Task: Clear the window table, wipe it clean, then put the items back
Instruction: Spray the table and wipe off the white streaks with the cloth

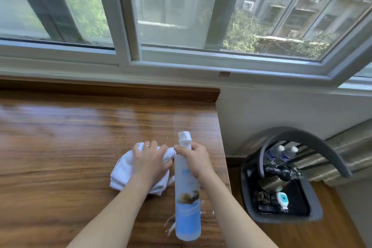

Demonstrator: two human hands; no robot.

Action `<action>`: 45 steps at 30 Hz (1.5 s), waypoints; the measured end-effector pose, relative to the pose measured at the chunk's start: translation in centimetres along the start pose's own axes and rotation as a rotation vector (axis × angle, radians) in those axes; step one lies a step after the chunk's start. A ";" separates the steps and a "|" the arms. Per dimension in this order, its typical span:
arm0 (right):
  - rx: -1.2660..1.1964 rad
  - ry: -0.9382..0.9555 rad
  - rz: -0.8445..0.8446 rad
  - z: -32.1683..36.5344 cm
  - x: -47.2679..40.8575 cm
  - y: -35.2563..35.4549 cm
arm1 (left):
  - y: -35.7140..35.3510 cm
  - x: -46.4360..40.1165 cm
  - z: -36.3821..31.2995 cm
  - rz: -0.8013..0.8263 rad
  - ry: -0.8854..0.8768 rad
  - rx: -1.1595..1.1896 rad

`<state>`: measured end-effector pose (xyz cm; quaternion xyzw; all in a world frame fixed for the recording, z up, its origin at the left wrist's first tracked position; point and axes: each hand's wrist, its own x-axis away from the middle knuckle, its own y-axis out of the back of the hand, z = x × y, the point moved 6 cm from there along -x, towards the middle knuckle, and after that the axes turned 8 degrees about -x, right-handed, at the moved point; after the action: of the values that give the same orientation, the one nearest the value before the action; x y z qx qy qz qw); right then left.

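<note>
A folded white cloth (pixel 120 173) lies on the wooden window table (pixel 60 147), near its right end. My left hand (pixel 150 161) lies on top of the cloth with its fingers spread over it. My right hand (pixel 196 159) grips the neck of a tall spray bottle (pixel 187 207), white and pale blue, holding it above the table's right front corner with the nozzle pointing away from me. A few white droplets or foam specks dot the wood around the bottle's base.
To the right, below table height, a grey chair (pixel 314 147) holds a black tray (pixel 302 207) with two water bottles (pixel 281 153), a metal kettle (pixel 275 179) and small items. A window frame (pixel 128 54) runs behind the table. A curtain (pixel 352 151) hangs at far right.
</note>
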<state>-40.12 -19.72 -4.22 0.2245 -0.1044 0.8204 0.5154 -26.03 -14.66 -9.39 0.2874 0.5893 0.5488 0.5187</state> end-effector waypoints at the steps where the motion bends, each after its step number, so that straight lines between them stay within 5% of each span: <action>1: 0.001 -0.002 0.013 0.1 -0.1 -0.2 | 0.1 0.2 0.0 -0.012 0.001 0.010; 25: -0.045 -0.010 -0.017 -1.0 -2.1 1.2 | -3.3 -9.5 0.5 0.102 -0.012 -0.020; 45: -0.024 0.011 0.038 -2.9 4.6 0.6 | 0.8 3.7 1.8 0.051 -0.005 -0.029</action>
<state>-43.09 -15.10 -4.57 0.2117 -0.1157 0.8299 0.5031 -25.66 -10.44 -9.45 0.2959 0.5724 0.5696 0.5103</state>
